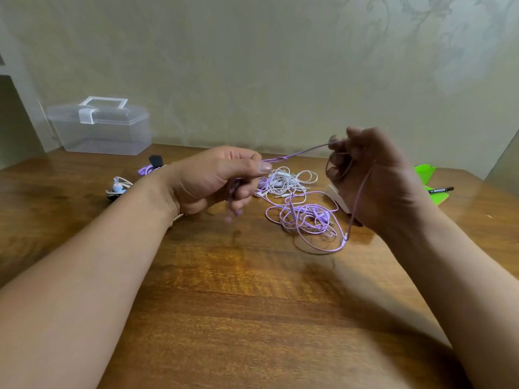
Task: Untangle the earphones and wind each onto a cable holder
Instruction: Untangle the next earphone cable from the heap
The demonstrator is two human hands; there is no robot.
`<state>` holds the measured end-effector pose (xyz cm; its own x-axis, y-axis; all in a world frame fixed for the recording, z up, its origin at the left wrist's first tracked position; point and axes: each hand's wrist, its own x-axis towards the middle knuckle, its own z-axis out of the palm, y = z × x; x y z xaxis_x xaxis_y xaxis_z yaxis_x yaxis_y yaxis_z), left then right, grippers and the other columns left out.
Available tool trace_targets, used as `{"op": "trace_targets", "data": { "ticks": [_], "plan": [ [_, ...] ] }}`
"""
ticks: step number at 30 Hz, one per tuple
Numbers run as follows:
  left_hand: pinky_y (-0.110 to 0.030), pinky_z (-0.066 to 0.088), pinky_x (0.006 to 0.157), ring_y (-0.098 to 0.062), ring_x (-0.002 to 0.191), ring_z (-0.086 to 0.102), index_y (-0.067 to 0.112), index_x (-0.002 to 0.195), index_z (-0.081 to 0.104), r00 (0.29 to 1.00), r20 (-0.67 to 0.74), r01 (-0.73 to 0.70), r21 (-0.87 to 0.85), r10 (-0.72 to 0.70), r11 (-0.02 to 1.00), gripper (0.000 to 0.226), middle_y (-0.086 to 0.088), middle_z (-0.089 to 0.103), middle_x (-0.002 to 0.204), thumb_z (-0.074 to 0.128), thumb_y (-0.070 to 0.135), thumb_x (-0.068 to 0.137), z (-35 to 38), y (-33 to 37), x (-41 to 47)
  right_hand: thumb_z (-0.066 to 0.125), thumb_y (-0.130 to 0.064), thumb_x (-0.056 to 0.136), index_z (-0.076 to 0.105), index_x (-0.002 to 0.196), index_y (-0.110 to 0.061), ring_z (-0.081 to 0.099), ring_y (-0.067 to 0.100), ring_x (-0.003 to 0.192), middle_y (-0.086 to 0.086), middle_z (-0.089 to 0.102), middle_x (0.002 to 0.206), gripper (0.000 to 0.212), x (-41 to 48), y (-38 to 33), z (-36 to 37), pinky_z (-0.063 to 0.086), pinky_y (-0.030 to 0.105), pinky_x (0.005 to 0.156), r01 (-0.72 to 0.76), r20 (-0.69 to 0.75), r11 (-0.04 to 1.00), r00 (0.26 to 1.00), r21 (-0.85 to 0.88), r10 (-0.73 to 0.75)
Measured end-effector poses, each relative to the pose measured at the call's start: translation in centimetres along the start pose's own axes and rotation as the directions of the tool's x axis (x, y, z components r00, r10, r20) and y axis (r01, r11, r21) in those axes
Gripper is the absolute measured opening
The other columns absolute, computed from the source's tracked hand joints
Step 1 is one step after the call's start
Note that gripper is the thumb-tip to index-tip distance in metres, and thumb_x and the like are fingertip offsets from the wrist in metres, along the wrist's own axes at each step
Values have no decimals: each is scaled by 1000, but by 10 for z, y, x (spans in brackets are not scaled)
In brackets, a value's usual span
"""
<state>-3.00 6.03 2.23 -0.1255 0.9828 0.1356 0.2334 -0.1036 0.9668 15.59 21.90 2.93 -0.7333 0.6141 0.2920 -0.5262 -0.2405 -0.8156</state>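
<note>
While two bare forearms reach in over a wooden worktop [252,318], a purple earphone cable [295,155] runs taut between the person's raised hands. The left hand [213,178] has its grip closed on one end, thumb pressed over the strand, with the earbuds [229,217] dangling blurred below the curled fingers. The right hand [373,178] grips the other end between thumb and fingertips; what appears to be a loop of the same cable circles its fingers, and a length trails down past the wrist to a plug [346,238] near the worktop. Just beyond and between the hands, a loose tangle of purple earphones [306,217] lies on the wood, touching a bundle of white earphones [283,179] behind it. Farther left, partly hidden by the left wrist, sit a wound purple set on a black holder [153,164] and a wound pale set [118,188]. At far right, a black marker [441,190] rests on green paper [425,172]. A clear plastic box [101,127] stands against the wall.
</note>
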Motion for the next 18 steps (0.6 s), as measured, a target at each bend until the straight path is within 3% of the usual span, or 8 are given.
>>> {"op": "trace_targets", "data": {
  "ticks": [3,5,9,11,13,16,18],
  "plan": [
    [-30,32,51,-11,37,33,14,73,39,997,-25,-74,-140,71,987,30,-5,41,60,55,20,97,-7,0,-2,50,-8,97,65,55,-20,43,11,63,1,64,75,46,0,-5,-1,35,21,68,28,-118,998,993,61,-21],
    [-30,26,52,-8,38,34,15,71,42,992,-55,-125,-200,116,972,28,-4,45,64,53,17,97,-10,0,-2,49,-5,97,65,52,-18,44,12,62,2,64,71,49,0,-5,-1,36,21,66,62,-153,995,987,82,-48],
    [-33,29,57,-9,40,37,17,66,55,989,-84,-146,-333,124,932,35,-3,47,70,48,22,100,-11,-1,1,52,-4,95,63,55,-19,42,12,53,-1,51,55,44,-1,-5,-1,34,23,62,22,-77,998,997,61,-17],
    [-33,26,57,-8,38,34,18,66,53,986,-118,-151,-374,115,915,35,-1,46,67,47,25,100,-11,-1,4,56,-2,92,51,54,-21,34,9,45,-5,35,48,43,-5,-4,-3,30,22,53,-21,47,997,999,-78,24],
    [-33,21,54,-6,35,30,17,71,45,984,-132,-159,-327,122,932,27,0,47,63,53,19,96,-10,-2,5,64,-4,84,44,65,-19,25,11,45,-5,29,49,31,-9,1,-2,18,28,49,-63,150,965,983,-254,103],
    [-31,21,51,-5,32,26,11,72,40,988,-91,-145,-223,128,964,25,1,50,57,54,12,92,0,-3,6,75,-18,80,54,87,-14,22,17,52,1,32,54,22,-15,10,2,10,37,56,-110,198,859,951,-500,236],
    [-36,18,54,-6,31,25,11,72,40,990,-73,-132,-187,120,973,24,-1,52,55,53,10,92,6,-3,6,80,-24,83,63,102,-9,28,15,50,0,37,57,29,-18,10,4,13,35,53,-112,213,803,934,-586,286]
  ]
}}
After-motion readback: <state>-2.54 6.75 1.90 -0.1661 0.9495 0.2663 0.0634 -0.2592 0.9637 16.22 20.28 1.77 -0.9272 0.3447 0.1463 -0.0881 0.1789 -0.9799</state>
